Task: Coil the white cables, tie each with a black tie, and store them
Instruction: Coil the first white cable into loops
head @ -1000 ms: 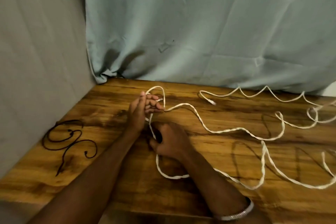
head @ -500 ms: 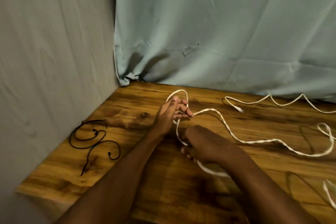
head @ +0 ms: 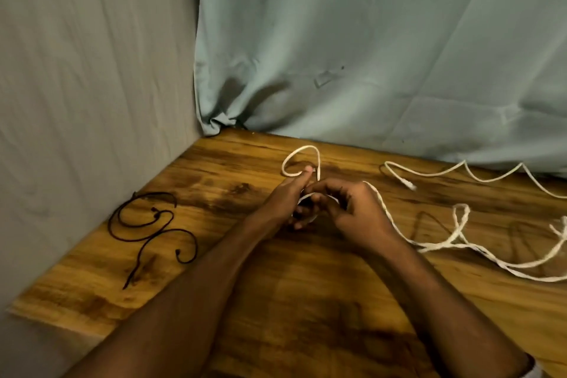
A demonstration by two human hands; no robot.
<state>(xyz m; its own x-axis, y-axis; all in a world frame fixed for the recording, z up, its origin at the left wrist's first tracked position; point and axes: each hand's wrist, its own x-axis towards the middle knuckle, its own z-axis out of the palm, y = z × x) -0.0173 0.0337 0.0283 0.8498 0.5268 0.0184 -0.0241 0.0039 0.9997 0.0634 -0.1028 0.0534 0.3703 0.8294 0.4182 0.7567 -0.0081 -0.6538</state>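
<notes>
Both hands (head: 322, 202) on white cable (head: 386, 212)

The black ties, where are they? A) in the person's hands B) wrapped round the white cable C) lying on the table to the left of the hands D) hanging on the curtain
C: the black ties lie loose on the wooden table, left of both hands and untouched.

No readable text

We are not finding any letters, labels, brands or numbers on the things we are seeing in this head view.
</notes>
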